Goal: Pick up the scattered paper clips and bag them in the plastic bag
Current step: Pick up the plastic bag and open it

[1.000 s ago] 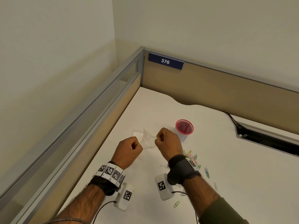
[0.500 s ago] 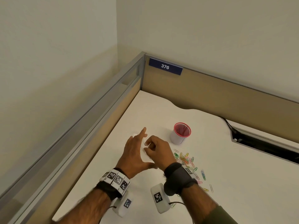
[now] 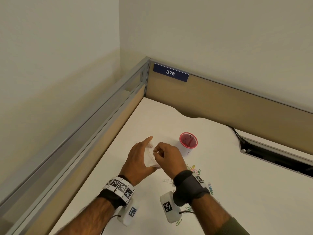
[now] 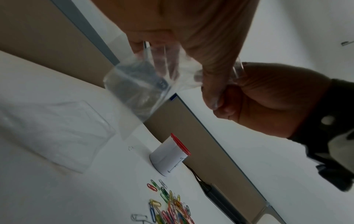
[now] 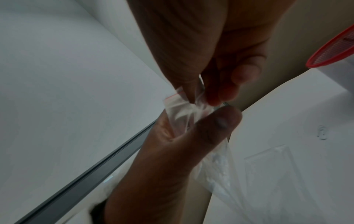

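Observation:
A small clear plastic bag point(image 3: 150, 161) with a red-lined zip top hangs above the white desk between my hands. My left hand point(image 3: 147, 152) holds it from the left, index finger straight, thumb point(image 5: 216, 121) pressed against the film. My right hand point(image 3: 156, 152) pinches the bag's top strip point(image 5: 180, 101) between thumb and fingertips. In the left wrist view the bag point(image 4: 138, 84) sags below both hands. Several coloured paper clips point(image 3: 193, 168) lie scattered on the desk to the right of my right wrist, also seen as a pile point(image 4: 168, 209).
A white cup with a red rim point(image 3: 188, 141) stands just right of my hands. Another clear bag point(image 4: 57, 133) lies flat on the desk under them. Partition walls point(image 3: 220, 102) close the desk at the back and left. A cable slot point(image 3: 271, 156) is at right.
A second ago both fists pulled the bag apart. The hands have since come together, the left fingers have uncurled with the index out, and the right has shifted to the bag's top.

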